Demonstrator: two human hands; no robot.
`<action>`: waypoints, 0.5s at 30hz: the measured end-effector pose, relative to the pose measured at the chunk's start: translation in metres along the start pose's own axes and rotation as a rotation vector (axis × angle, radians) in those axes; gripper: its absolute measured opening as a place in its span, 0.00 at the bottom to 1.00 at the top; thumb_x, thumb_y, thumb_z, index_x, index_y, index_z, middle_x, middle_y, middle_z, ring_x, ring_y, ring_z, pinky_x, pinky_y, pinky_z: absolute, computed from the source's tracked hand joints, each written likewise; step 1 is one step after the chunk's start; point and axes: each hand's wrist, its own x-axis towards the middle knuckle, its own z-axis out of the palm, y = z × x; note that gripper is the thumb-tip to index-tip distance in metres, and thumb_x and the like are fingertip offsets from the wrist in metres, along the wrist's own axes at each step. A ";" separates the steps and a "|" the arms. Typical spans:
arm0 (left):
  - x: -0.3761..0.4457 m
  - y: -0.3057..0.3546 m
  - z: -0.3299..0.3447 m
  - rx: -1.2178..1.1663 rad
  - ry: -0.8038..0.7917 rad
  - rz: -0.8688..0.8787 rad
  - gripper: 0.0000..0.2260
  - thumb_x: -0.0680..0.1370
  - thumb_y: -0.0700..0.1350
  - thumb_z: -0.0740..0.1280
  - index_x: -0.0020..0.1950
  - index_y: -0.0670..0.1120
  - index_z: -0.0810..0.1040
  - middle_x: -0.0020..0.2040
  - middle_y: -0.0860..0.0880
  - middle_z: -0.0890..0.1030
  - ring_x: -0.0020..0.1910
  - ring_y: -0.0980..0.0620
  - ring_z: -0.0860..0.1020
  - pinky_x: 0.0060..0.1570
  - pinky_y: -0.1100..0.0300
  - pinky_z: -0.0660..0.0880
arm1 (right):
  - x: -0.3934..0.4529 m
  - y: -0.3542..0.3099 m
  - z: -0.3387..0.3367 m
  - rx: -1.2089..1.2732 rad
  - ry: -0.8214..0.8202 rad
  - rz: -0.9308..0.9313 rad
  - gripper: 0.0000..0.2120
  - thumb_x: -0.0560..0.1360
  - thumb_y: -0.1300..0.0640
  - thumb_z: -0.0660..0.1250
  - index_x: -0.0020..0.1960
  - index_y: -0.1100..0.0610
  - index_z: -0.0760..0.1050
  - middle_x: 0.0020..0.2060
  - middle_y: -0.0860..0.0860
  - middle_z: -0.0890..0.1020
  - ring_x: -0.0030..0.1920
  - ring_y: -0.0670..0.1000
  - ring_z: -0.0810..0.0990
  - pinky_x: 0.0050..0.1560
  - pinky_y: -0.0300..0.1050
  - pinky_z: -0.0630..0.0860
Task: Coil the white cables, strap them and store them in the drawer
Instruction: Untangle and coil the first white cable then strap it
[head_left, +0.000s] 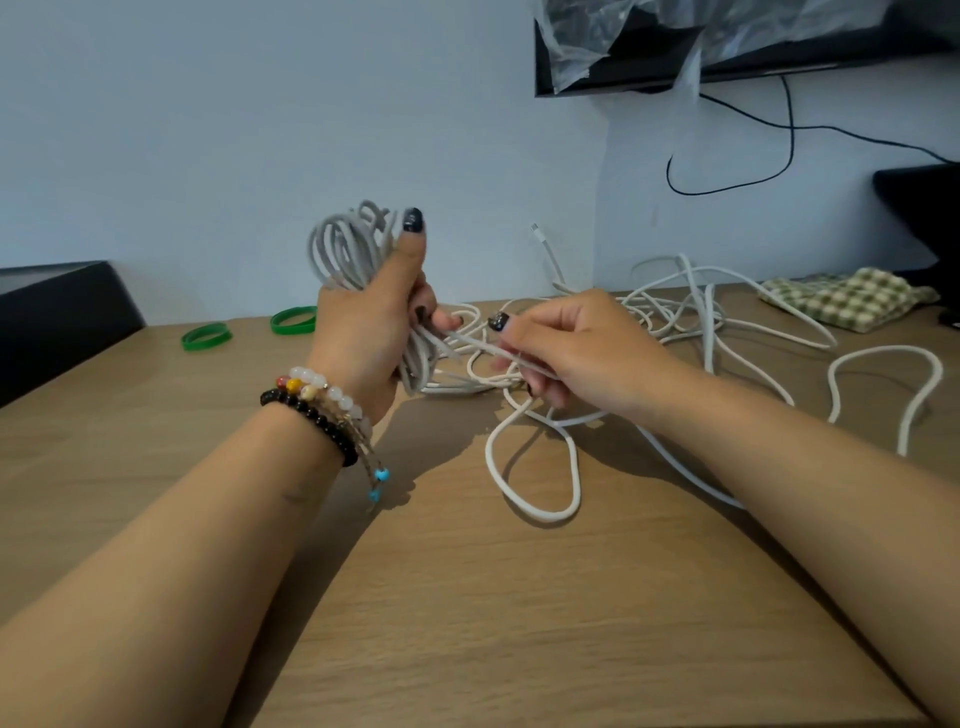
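White cables, one part coiled and the rest loose on the table

The coil (349, 248) of white cable stands upright above the table (467, 597), several loops bunched together, and one strand runs from its lower end to the right. The loose cables (691, 312) lie tangled near the far edge, with one plug end raised against the wall; wide loops spread toward the middle and the right edge.

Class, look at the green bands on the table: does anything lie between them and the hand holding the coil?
Nothing visible. Bare table separates the left hand, gripping the coil, from both green bands.
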 end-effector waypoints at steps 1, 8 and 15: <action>0.000 0.000 -0.001 0.157 0.000 0.072 0.18 0.79 0.51 0.67 0.29 0.49 0.73 0.21 0.51 0.70 0.22 0.50 0.73 0.35 0.55 0.76 | 0.001 0.001 0.000 0.009 0.057 -0.018 0.13 0.79 0.56 0.63 0.43 0.61 0.82 0.27 0.52 0.77 0.26 0.46 0.74 0.32 0.39 0.75; -0.012 0.000 0.004 0.756 -0.134 0.227 0.14 0.78 0.45 0.69 0.33 0.43 0.75 0.24 0.47 0.75 0.16 0.58 0.71 0.19 0.67 0.68 | 0.001 -0.008 -0.007 -0.080 0.419 -0.383 0.10 0.78 0.45 0.63 0.54 0.50 0.75 0.33 0.52 0.76 0.30 0.47 0.73 0.36 0.49 0.73; -0.020 -0.009 0.019 1.226 -0.496 0.390 0.16 0.76 0.37 0.63 0.33 0.52 0.65 0.29 0.52 0.70 0.28 0.56 0.70 0.31 0.59 0.69 | -0.007 -0.009 0.014 -0.583 0.263 -0.260 0.31 0.69 0.24 0.52 0.53 0.49 0.67 0.36 0.44 0.75 0.37 0.47 0.75 0.33 0.44 0.65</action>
